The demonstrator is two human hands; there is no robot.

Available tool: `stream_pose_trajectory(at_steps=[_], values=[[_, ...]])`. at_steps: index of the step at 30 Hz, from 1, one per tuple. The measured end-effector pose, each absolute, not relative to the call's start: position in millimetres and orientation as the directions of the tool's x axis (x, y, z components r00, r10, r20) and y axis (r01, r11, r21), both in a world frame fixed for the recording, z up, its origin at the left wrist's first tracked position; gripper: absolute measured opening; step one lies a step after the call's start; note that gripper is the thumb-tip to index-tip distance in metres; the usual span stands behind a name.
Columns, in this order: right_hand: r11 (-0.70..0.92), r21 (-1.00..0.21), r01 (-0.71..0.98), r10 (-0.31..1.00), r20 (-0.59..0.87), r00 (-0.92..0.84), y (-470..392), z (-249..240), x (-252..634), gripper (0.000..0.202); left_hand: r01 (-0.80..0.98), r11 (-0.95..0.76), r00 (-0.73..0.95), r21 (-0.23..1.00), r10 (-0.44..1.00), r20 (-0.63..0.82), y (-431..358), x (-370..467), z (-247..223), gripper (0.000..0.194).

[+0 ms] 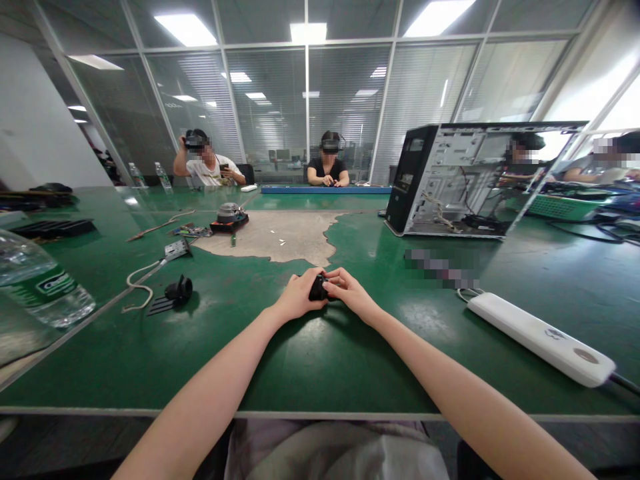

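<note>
Both of my hands are together over the green table, at the middle of the view. My left hand is closed around a small black object, thumb on the near side and fingers on the far side. From the right, my right hand pinches the same object, with thumb and fingertips at its right edge. The fingers cover much of the object, so its exact kind does not show. Left of my hands lies a black plastic part with a round end and flat prongs.
An opened computer case stands at the right, behind a white power strip. A water bottle is at the left edge. Farther back are a black-and-red component and a bare patch. Several people sit around the table.
</note>
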State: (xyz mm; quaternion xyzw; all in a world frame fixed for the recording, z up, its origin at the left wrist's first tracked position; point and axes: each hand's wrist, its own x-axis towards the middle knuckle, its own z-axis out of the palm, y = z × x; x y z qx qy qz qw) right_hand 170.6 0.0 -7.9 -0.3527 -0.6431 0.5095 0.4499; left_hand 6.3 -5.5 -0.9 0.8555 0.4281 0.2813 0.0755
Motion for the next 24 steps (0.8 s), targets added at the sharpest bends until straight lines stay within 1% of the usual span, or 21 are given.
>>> stream_pose_trajectory(at_steps=[3,6,8,12,18,24], values=[[0.215,-0.976,0.021,0.924,0.197,-0.328,2.3,-10.5,170.3,0.028,0.691,-0.62,0.473,0.372,0.777,0.415,-5.1,6.5,-1.3,0.058],[0.211,-0.977,0.04,0.929,0.188,-0.32,2.5,-9.3,171.5,0.027,0.683,-0.628,0.478,0.372,0.77,0.422,-5.4,6.7,-0.9,0.056],[0.224,-0.974,0.02,0.913,0.203,-0.354,1.1,-6.5,172.8,0.027,0.683,-0.627,0.478,0.374,0.771,0.421,-5.7,6.8,-0.3,0.055],[0.237,-0.971,-0.033,0.881,0.229,-0.413,-3.1,-1.3,174.3,0.035,0.695,-0.614,0.476,0.373,0.783,0.401,-5.8,7.0,0.8,0.058],[0.249,-0.968,-0.02,0.905,0.24,-0.351,-0.8,-5.9,171.6,0.024,0.698,-0.608,0.466,0.378,0.787,0.405,-6.2,7.5,0.2,0.059],[0.23,-0.973,0.038,0.934,0.209,-0.291,4.5,-11.7,170.0,0.029,0.699,-0.616,0.473,0.363,0.779,0.41,-5.9,7.4,-0.6,0.058]])
